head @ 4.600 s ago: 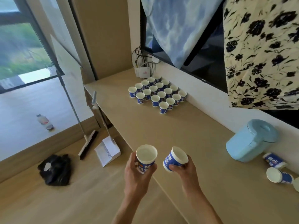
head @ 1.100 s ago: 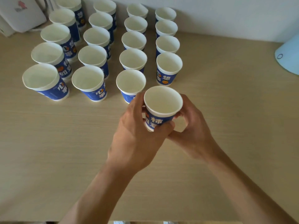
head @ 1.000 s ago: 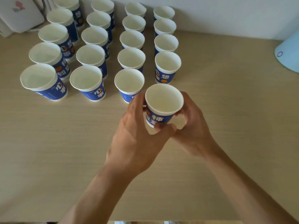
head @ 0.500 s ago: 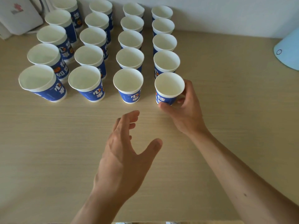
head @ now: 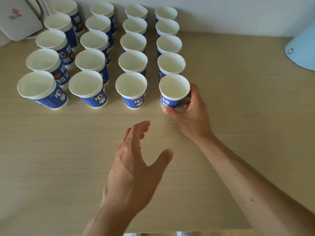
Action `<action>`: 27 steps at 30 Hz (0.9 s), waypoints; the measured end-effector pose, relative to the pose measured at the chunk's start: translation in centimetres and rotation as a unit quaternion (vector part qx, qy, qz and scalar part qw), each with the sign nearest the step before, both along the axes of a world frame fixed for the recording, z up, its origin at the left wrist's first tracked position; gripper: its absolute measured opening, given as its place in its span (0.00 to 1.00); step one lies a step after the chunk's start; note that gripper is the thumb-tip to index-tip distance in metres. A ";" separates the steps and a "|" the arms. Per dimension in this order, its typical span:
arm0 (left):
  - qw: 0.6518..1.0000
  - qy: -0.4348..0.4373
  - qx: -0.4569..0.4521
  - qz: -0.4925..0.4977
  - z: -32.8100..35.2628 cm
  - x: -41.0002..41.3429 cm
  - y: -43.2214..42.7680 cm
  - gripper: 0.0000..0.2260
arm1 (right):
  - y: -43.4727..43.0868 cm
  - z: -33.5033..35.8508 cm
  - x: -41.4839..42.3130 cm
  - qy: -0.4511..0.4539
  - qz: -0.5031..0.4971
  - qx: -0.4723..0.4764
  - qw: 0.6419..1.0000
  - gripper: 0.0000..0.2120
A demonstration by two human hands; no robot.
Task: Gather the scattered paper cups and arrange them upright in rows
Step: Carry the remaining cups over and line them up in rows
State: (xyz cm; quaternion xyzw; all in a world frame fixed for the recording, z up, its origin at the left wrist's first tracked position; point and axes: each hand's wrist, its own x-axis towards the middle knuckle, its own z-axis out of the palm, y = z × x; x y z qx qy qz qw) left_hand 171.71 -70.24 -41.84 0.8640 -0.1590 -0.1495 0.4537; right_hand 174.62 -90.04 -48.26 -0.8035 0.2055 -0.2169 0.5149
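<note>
Several blue-and-white paper cups stand upright in rows on the wooden table point(head: 238, 116). The nearest cup of the rightmost row point(head: 173, 90) rests on the table, and my right hand point(head: 192, 114) wraps around its right side and base, thumb at the front. To its left stands the front cup of the neighbouring row point(head: 132, 91). Nearer to me, my left hand point(head: 136, 167) hovers over the table with fingers spread and nothing in it.
A white box-shaped device point(head: 17, 21) with cables sits at the back left beside the cups. A light blue container point(head: 301, 48) pokes in at the right edge. A white wall point(head: 221, 12) runs behind the rows.
Both hands brought one cup down to the front of the rightmost row. My left hand let go and pulled back toward me; my right hand stays on the cup.
</note>
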 end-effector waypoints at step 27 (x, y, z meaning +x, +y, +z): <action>0.997 0.020 -0.069 -0.011 22.4 -6.7 -6.2 0.19 | -2.6 24.4 -19.7 -0.002 -0.231 0.156 0.960 0.25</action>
